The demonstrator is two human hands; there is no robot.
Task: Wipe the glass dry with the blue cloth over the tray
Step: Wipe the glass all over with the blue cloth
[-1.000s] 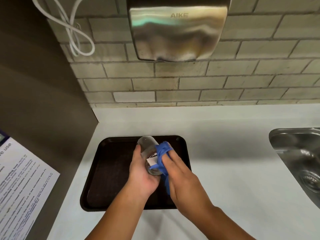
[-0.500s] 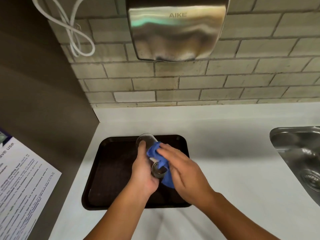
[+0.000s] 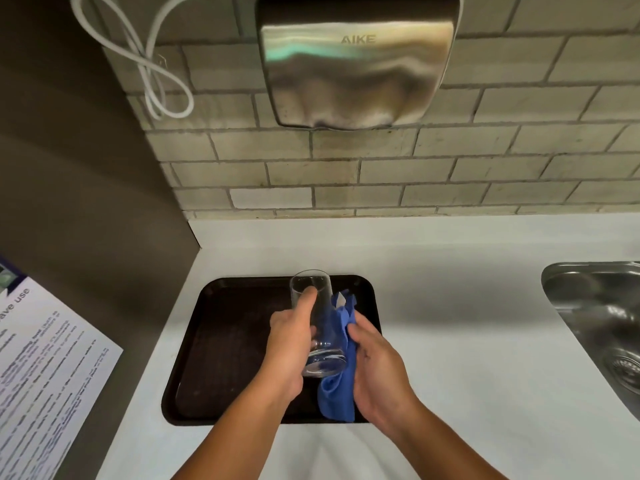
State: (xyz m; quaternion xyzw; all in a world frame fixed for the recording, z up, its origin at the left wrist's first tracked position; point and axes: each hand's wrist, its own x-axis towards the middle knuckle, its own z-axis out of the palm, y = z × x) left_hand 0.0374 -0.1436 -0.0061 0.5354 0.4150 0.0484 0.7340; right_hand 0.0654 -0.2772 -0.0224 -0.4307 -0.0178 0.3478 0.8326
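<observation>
A clear drinking glass (image 3: 320, 327) is held tilted above the dark brown tray (image 3: 221, 341), its mouth pointing away from me and its base toward me. My left hand (image 3: 289, 344) grips it from the left side, thumb lying along the top wall. The blue cloth (image 3: 341, 386) is pressed against the glass's right side and hangs down below it. My right hand (image 3: 375, 368) holds the cloth against the glass, palm facing left.
The tray lies on a white counter (image 3: 450, 323) against a tiled wall. A steel sink (image 3: 602, 323) is at the right edge. A metal hand dryer (image 3: 356, 64) hangs on the wall above. A printed sheet (image 3: 45, 368) is on the dark left panel.
The right hand and cloth slid from over the top of the glass down to its right side. More of the glass now shows, and the cloth hangs lower.
</observation>
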